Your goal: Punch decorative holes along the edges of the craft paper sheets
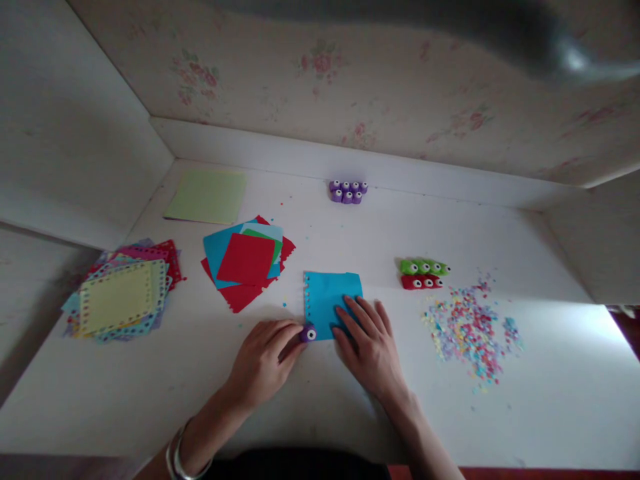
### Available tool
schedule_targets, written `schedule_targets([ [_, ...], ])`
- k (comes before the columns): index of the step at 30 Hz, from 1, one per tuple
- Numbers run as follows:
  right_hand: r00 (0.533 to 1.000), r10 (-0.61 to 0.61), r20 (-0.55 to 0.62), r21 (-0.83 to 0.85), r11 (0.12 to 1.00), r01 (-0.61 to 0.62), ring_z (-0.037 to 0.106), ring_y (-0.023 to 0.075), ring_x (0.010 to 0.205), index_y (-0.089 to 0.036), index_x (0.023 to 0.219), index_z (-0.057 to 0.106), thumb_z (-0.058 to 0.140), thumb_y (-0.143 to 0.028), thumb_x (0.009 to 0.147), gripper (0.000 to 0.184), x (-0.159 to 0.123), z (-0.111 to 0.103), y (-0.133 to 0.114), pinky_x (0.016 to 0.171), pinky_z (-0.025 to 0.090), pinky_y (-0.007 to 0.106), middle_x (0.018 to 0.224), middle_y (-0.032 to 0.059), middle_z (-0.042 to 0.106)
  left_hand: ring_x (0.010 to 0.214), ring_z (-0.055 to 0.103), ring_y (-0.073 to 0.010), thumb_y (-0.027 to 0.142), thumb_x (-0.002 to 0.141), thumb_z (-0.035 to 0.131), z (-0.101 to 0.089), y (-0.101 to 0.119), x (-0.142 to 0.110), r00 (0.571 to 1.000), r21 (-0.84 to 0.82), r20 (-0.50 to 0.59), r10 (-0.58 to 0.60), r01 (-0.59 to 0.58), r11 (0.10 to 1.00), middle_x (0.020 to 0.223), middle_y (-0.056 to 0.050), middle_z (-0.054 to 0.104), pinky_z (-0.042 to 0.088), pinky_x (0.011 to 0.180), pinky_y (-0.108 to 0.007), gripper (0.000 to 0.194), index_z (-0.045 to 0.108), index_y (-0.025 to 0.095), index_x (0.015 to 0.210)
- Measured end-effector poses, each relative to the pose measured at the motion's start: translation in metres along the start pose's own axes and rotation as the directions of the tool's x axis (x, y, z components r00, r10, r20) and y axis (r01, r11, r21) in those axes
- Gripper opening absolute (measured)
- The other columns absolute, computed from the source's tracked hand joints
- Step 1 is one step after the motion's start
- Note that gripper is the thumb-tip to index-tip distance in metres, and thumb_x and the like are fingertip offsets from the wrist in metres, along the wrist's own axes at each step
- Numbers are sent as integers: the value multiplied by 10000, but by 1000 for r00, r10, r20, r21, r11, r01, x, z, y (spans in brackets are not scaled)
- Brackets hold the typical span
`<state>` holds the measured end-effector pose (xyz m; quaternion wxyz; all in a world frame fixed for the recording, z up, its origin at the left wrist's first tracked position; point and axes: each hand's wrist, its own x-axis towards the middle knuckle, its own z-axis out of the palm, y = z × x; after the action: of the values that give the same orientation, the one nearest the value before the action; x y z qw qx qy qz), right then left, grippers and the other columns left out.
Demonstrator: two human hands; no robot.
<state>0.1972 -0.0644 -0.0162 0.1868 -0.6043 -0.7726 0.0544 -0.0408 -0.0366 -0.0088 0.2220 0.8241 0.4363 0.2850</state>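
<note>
A blue paper square lies on the white table in front of me, with small holes punched along its left edge. My left hand is closed around a small purple punch with a googly eye, set at the sheet's lower left corner. My right hand lies flat with fingers spread on the lower right part of the blue sheet, holding it down.
A pile of red, blue and green squares lies left of centre. Punched sheets are stacked at far left, a pale green sheet behind. Purple punches sit at the back, green and red punches to the right, beside confetti.
</note>
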Motion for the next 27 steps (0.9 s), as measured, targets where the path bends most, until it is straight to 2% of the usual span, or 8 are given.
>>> schedule_targets([
  [6,1000,-1,-12,16,1000,1,487,296,1338,-239,1324,597,599,-306,948,382,0,-1,3,1165,290,574,1433,66,562,949,659,-206,249,916,667,0,-3,2,999,-1,52,3,-3,1000,1063,-52,716,533,851,-366,273,629,209,1184],
  [20,1000,6,1,38,999,-6,482,294,1339,-252,1327,586,611,-302,939,392,0,-1,4,1163,287,577,1431,58,565,964,651,-204,223,915,656,-2,-3,5,997,-14,82,-6,7,1000,1070,-57,710,518,881,-363,267,632,209,1180],
  [24,1000,9,-3,37,999,-9,488,291,1333,-249,1317,593,614,-300,940,381,1,-2,3,1161,291,573,1424,55,572,1041,633,-226,300,902,664,-8,5,8,992,-35,112,-55,59,998,1146,-80,685,514,918,-378,342,614,194,1224],
  [27,1000,11,-3,35,999,-11,486,290,1335,-249,1313,597,608,-306,943,374,1,-3,2,1163,288,571,1425,53,571,1026,634,-216,311,940,606,-7,14,16,985,-56,108,-133,140,989,1108,-63,690,510,906,-375,248,651,214,1164],
])
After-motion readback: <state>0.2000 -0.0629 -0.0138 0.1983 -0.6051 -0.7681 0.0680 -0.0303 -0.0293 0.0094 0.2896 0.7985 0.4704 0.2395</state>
